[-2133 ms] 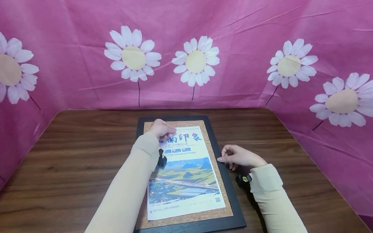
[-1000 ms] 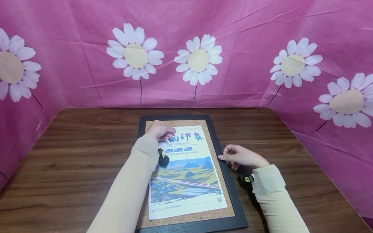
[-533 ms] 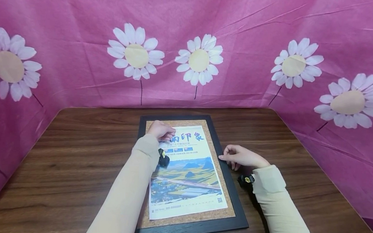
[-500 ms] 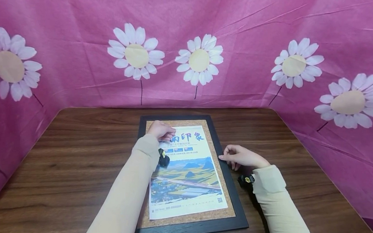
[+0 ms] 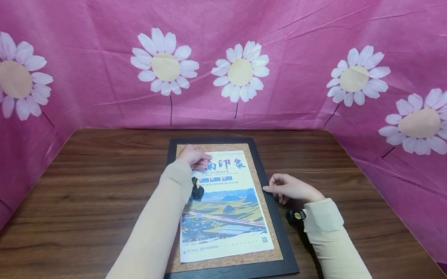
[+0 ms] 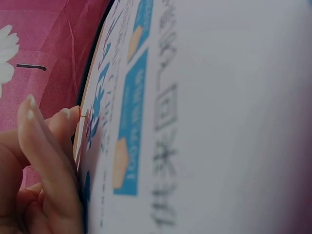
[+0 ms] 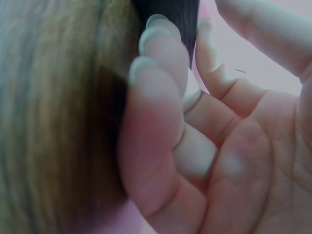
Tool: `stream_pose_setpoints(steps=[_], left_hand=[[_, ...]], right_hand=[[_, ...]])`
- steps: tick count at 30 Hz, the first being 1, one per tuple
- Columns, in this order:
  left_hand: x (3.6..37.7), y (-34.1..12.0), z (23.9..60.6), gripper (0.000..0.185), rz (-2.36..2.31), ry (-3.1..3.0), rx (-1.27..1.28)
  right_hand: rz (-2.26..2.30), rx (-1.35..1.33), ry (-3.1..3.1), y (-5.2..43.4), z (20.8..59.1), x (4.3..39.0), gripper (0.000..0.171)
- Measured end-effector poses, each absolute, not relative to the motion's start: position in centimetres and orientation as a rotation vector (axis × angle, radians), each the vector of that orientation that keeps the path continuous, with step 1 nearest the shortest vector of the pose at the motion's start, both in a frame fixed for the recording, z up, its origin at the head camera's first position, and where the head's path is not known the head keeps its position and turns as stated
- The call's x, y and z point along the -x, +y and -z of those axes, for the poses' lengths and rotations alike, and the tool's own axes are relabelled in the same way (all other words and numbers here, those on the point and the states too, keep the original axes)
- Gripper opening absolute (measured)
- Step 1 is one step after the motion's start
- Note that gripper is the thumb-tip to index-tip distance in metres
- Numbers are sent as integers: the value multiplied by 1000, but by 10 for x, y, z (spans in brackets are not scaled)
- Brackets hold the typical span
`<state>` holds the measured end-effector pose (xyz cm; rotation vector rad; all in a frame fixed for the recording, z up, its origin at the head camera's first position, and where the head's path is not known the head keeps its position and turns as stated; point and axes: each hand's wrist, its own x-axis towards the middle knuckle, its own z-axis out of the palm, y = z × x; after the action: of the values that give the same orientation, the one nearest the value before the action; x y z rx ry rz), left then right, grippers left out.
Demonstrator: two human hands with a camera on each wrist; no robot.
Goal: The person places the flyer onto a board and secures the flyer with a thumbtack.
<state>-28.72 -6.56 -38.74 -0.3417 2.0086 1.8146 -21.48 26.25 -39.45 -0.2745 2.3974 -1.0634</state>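
Little had moved since the earlier frames: only the head view had drifted slightly, while both hands were kept where they had been. The left hand (image 5: 193, 156) was laid on the upper left corner of the poster (image 5: 223, 205), its fingers curled down onto the paper; in the left wrist view the fingertips (image 6: 48, 131) were seen pressed to the sheet's edge, with a thin dark line, possibly a pin, just beside them, though whether anything was pinched could not be told. The sheet appeared to be held flat there so that it would not shift on the cork board (image 5: 268, 220). The right hand (image 5: 289, 188) was rested against the right side of the black frame (image 5: 274, 211), its fingers loosely curled and touching the rim without closing round it, seemingly to steady the board. The board was set flat in the middle of the wooden table (image 5: 81, 193), the poster lying within the cork area. A pink cloth (image 5: 297, 38) printed with white daisies was hung behind and to both sides. The left forearm lay across the poster's left edge, hiding part of it.
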Motion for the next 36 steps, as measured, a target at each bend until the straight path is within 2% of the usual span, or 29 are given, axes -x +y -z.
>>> stream_pose_setpoints(steps=[13,18,23,36], left_hand=[[289,-64,392,15,-1757,2056,363],[287,-66,391,14,-1790,2038,313],[287,-70,394,31,-1871,1942,257],[287,-77,385,31,-1796,2059,56]], right_hand=[[1055,277,2396,262,397,215,28],[1067,269,2405,262,398,215,30],[1058,270,2402,263,397,216,30],[1270,226,2626,257,373,214,30]])
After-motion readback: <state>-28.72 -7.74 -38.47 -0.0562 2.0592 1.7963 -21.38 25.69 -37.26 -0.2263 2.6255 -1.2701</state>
